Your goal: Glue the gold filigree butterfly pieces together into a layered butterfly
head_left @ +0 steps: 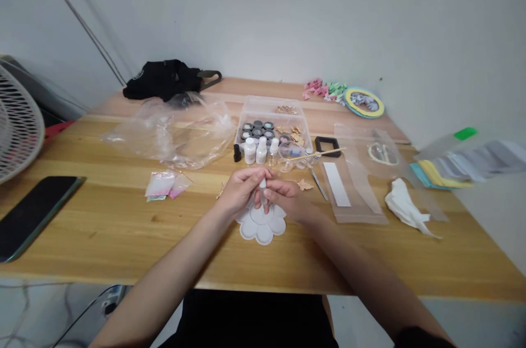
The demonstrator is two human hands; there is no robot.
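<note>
The person's own hands work above the near half of the wooden counter [123,249]. Nearest, a white flower-shaped palette [263,235] lies flat below both hands. At the far left, a dark phone [39,216] lies near the front edge.

The small bottle [263,193] is held upright over the palette's far part. Left hand [243,190]: grip closed, thumb and fingers pinching the bottle near its top. Right hand [289,198]: grip closed, thumb and fingers pressed on the bottle lower down.

Beyond the right hand lie a leaf-shaped piece [304,185] and a slim metal tool [319,184]. Farther right are a white strip [337,183] at a clear sleeve [365,206] (inside or on top: cannot tell) and a crumpled white tissue [403,204]. Small sachets [160,184] lie left of the left hand.

Next row: three white bottles [261,152] stand side by side; a wooden stick [314,155] touches a black square frame [327,146].

Behind them, a clear box [272,103] contains round jars [257,131]. A clear plastic bag [164,131] lies to its left. Farthest: a black bag [162,79] at left, a yellow ring [364,102] at right.
</note>
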